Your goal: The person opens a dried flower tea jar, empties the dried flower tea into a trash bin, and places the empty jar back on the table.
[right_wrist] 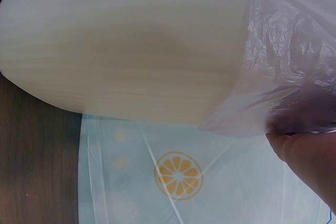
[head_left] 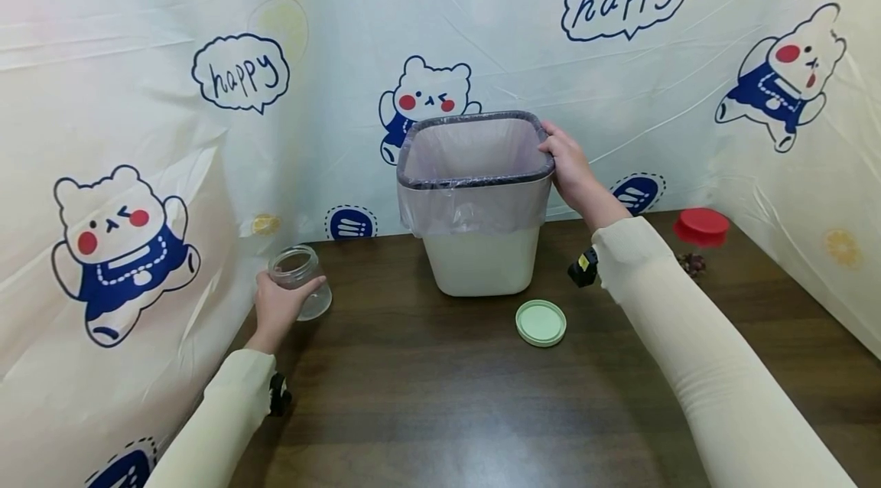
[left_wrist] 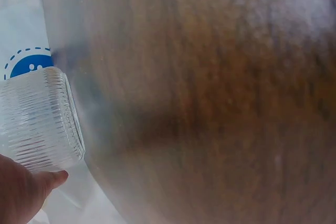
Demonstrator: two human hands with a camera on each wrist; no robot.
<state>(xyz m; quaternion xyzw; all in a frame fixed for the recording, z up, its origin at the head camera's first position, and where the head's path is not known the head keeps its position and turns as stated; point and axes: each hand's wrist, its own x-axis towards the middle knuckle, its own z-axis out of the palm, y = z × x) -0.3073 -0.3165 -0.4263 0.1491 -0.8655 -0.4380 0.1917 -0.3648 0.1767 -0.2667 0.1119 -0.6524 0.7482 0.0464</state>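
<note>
Left of the bin point(head_left: 482, 266), the left hand point(head_left: 277, 310) grips a clear glass jar point(head_left: 315, 309), thumb laid along its side; the jar is uncapped and nothing shows inside, so opening it looks done and closing it not. Whether its base touches the table point(head_left: 413, 404) I cannot tell. The bin itself stands upright, its liner point(head_left: 475, 211) already folded down over the rim, so lining it seems finished. Just in front of the bin lies a round green lid point(head_left: 541, 322), on no jar. At the bin's right rim, the right hand point(head_left: 574, 170) holds on, fingers hooked over the edge. Farther right of the bin stands a red-topped container point(head_left: 700, 227), partly hidden by the sleeve point(head_left: 695, 358), its top in place.
</note>
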